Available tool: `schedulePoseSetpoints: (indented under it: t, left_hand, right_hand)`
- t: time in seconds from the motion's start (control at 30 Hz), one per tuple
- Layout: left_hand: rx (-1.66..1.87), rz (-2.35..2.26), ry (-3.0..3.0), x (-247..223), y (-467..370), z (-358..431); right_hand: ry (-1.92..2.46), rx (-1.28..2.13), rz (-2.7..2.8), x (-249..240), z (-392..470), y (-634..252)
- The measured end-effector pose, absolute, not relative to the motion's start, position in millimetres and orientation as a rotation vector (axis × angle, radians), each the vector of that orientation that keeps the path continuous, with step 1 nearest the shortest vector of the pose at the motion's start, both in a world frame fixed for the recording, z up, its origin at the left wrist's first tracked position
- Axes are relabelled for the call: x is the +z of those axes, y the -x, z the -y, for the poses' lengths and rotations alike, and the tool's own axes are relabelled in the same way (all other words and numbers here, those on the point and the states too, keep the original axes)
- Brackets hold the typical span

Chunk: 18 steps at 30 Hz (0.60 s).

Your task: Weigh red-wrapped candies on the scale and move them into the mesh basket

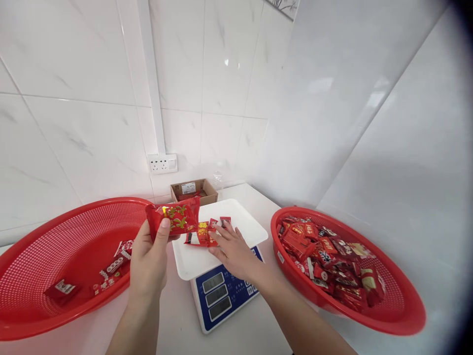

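Observation:
My left hand [150,256] grips a red snack packet [177,217] with gold lettering, thumb across its front, held up at the left side of the scale's pan. Over the white pan [236,211] of the digital scale [227,291] reaches my right hand [232,246], palm down, fingers stretched out and apart. Its fingertips are at several small red packets [202,232] lying on the pan. Whether they touch a packet is hard to tell. The fingers partly cover these packets.
At the left stands a red plastic basket [111,204] with a few wrapped snacks [114,266]. Another red basket [401,301], at the right, holds many red packets [325,251]. Behind the scale are a cardboard box [210,195] and a clear bottle [218,177], near a wall socket [162,163].

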State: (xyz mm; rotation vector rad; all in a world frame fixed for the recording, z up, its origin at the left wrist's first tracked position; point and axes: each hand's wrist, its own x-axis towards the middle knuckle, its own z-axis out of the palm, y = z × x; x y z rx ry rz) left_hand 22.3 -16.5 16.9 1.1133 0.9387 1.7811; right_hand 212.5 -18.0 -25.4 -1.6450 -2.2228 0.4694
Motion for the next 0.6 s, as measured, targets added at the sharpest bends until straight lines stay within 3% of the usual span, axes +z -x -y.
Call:
schedulePoseSetpoints:
  t: [0.37,0.6]
  left_hand:
    - [1.735,-0.84,-1.077,17,-27,21]
    - [1.683,-0.835,-1.084,18,-28,22]
  right_hand:
    - [1.512,0.562,2.218,-20,34,-222]
    - [1.767,0.478,2.201,-21,0,-221]
